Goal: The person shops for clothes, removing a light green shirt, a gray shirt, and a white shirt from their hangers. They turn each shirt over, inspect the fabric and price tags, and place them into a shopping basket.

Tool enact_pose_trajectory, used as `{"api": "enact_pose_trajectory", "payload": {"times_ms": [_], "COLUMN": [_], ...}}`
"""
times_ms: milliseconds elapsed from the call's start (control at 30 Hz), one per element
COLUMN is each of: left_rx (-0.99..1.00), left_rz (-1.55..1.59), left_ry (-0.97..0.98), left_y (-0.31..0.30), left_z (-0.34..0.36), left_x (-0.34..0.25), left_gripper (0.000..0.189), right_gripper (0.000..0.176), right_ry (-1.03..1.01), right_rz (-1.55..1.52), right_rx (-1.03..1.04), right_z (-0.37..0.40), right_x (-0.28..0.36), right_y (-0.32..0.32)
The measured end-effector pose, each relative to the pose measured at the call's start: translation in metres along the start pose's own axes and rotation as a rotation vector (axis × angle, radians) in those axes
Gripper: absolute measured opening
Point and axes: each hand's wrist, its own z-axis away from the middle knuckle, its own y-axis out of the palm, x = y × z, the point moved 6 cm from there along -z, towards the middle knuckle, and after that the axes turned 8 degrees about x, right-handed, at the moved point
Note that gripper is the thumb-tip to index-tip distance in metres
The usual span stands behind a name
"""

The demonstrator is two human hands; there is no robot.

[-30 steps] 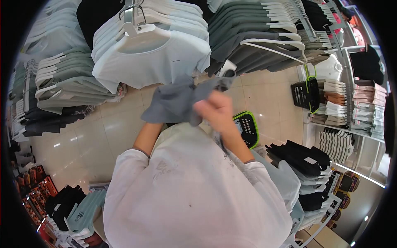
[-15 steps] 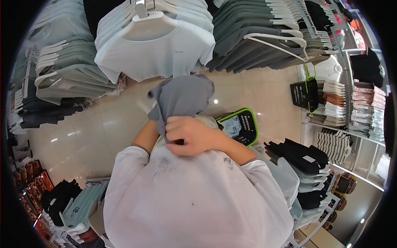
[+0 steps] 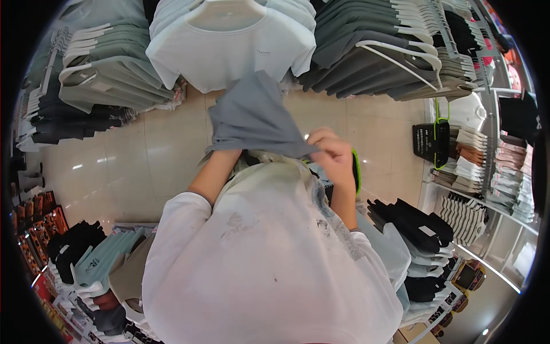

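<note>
A grey shirt [image 3: 252, 117] is spread out in front of my body, bunched into a rough triangle with its folds pointing up. My right hand [image 3: 335, 152] pinches its lower right corner and pulls the edge taut. On the other side, my left hand [image 3: 230, 156] goes in under the cloth; only the wrist shows, and its fingers are hidden. Just beyond the grey shirt hangs a white T-shirt [image 3: 229, 54] on a white hanger, at the front of a row.
Dark grey shirts [image 3: 372, 69] hang to the right of the white row, with a bare-armed white hanger [image 3: 401, 60] in front. Olive-grey shirts [image 3: 109, 86] hang at left. A black basket [image 3: 431, 140] stands by the right shelves. A green-rimmed basket [image 3: 357, 172] is partly behind my right arm.
My right hand has moved right from over my left wrist, drawing the shirt's edge out. The shirt has gone from a bunched lump to a wider spread. The view has shifted slightly.
</note>
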Motion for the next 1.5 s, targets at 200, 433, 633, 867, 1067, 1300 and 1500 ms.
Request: {"api": "enact_pose_trajectory", "payload": {"times_ms": [200, 433, 633, 867, 1067, 1300, 1500], "left_rx": [-0.004, 0.044, 0.274, 0.521, 0.317, 0.433, 0.138], "left_rz": [-0.225, -0.432, -0.105, 0.06, 0.272, 0.148, 0.002], "left_ry": [0.007, 0.131, 0.115, -0.147, -0.071, -0.117, -0.076], "left_y": [0.018, 0.041, 0.057, 0.06, 0.041, 0.048, 0.022], "left_z": [0.003, 0.005, -0.013, -0.007, -0.021, -0.022, -0.031], "left_x": [0.011, 0.013, -0.037, -0.05, -0.045, -0.002, -0.007], "left_gripper": [0.035, 0.038, 0.04, 0.022, 0.021, 0.026, 0.016], "right_gripper": [0.014, 0.032, 0.041, 0.039, 0.032, 0.025, 0.026], "right_ry": [0.002, -0.028, -0.071, -0.198, -0.432, -0.551, -0.741], "right_rz": [-0.563, -0.612, -0.813, -0.886, -1.156, -1.364, -1.464], "right_rx": [-0.527, -0.515, -0.165, -0.257, -0.169, -0.13, 0.086], "right_z": [0.038, 0.008, 0.002, 0.01, 0.01, 0.012, -0.009], "right_x": [-0.026, 0.039, 0.067, 0.051, 0.037, 0.037, 0.058], "right_y": [-0.033, -0.047, -0.043, -0.058, -0.061, -0.063, -0.044]}}
